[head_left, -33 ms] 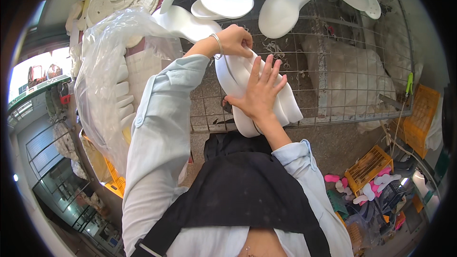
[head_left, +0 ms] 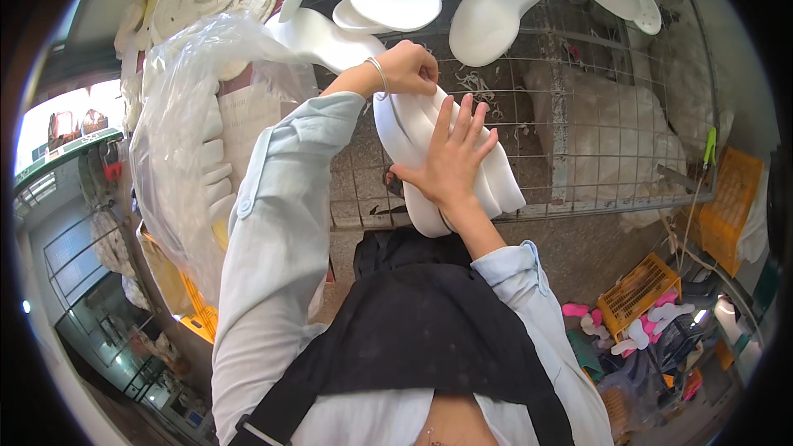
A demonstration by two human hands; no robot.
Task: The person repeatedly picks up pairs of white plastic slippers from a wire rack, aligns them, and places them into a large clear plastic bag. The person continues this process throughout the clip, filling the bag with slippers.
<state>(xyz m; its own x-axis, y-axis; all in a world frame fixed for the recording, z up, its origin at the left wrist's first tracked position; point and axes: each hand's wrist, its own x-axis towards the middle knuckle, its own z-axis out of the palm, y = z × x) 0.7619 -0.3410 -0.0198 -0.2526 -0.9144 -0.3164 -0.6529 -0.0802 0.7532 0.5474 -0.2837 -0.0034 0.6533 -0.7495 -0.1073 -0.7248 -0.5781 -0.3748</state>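
A small stack of white foam shoe soles point(head_left: 501, 186) sits on the wire grid in front of me, its long side slanting from far left to near right. At its far end, my left hand point(head_left: 406, 68) is closed, with thumb and fingers pinching the edge of the soles. The fingertips there are partly hidden. My right hand point(head_left: 453, 161) lies flat across the middle of the stack, palm down and fingers spread, with the thumb out to the left. More loose white soles point(head_left: 501, 12) lie beyond my hands.
A metal wire-grid table point(head_left: 570, 149) carries the soles, with white scraps point(head_left: 472, 83) on it. To the left is a clear plastic bag point(head_left: 178, 140) of stacked white pieces. Orange crates point(head_left: 640, 293) and pink and white soles stand on the floor at lower right.
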